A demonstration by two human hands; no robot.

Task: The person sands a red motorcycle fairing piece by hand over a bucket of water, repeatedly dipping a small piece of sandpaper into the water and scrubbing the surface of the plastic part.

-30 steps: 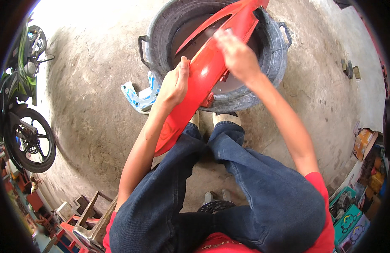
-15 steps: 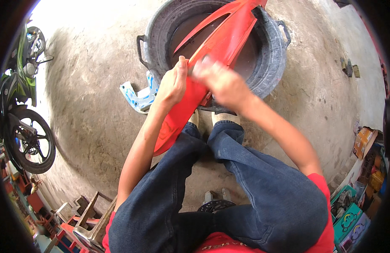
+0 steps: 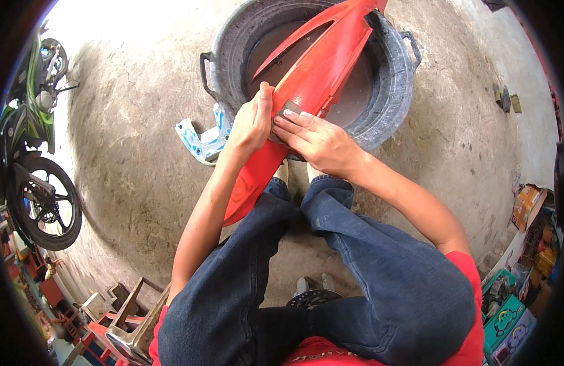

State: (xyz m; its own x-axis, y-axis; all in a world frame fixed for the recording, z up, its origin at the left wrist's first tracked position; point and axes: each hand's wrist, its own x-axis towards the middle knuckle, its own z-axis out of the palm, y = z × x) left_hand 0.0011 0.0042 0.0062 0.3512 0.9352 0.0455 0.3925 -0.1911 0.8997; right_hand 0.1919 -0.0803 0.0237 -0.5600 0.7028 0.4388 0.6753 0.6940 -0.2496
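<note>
A long red plastic panel [image 3: 312,73] lies slanted across a grey rubber tub [image 3: 395,91] of murky water, its near end by my knees. My left hand [image 3: 251,122] grips the panel's left edge, thumb uppermost. My right hand [image 3: 315,137] lies over the panel just beside it, fingers pressing a small grey-brown sheet [image 3: 292,107], perhaps sandpaper, flat on the red surface; much of the sheet is hidden under the fingers. A white part with blue markings [image 3: 204,144] rests on the concrete left of the tub.
A black and green motorbike [image 3: 41,183] stands at the left. Wooden frames and red stools [image 3: 132,317] are at lower left. A cardboard box [image 3: 526,204], teal boxes [image 3: 502,317] and mixed clutter line the right side. Small dark pieces [image 3: 508,100] lie on the floor at right.
My right hand has moved down and toward me along the panel, from its upper middle to beside my left hand. My left hand and the panel look almost unmoved.
</note>
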